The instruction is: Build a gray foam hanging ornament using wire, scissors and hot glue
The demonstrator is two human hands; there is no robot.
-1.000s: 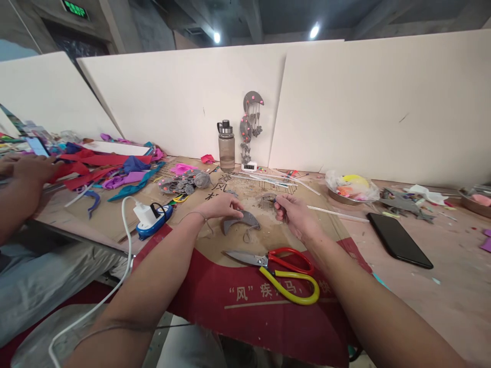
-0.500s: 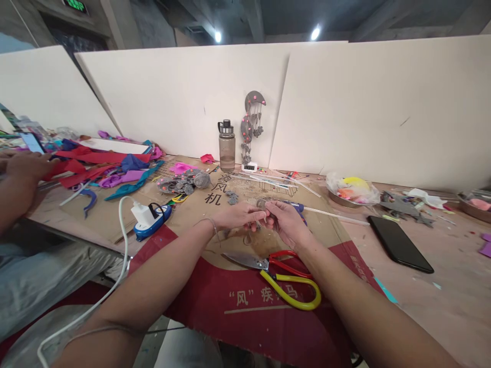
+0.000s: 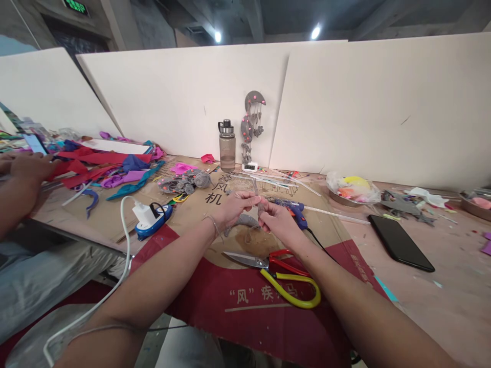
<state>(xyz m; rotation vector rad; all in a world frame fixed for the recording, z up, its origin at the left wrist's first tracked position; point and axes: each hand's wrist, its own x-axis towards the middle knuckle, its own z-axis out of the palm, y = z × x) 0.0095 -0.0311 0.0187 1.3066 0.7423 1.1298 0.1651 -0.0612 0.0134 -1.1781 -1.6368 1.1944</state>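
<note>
My left hand (image 3: 236, 207) is closed in a pinch over the cardboard, with a thin grey strand (image 3: 255, 185) standing up from its fingertips. Right beside it, nearly touching, my right hand (image 3: 279, 217) pinches a small grey piece (image 3: 261, 208), mostly covered by the fingers. A grey crescent-shaped felt piece (image 3: 248, 220) shows beneath the hands. Close to my right hand lies a blue hot glue gun (image 3: 297, 212) with a clear glue stick (image 3: 333, 213) in its back. Scissors (image 3: 249, 259) with one red and one yellow handle lie nearer to me.
Behind are a water bottle (image 3: 227, 151), a hanging grey moon ornament (image 3: 255, 99) and a small white timer (image 3: 249, 167). Grey yarn (image 3: 202, 179), a blue power strip (image 3: 153, 225) and coloured cloth (image 3: 103, 158) are left, near another person's hand (image 3: 32, 166). A phone (image 3: 401, 243) lies right.
Both hands have risen slightly and turned, and a grey strand now stands above the fingertips. The grey crescent and more of the glue gun have come into sight.
</note>
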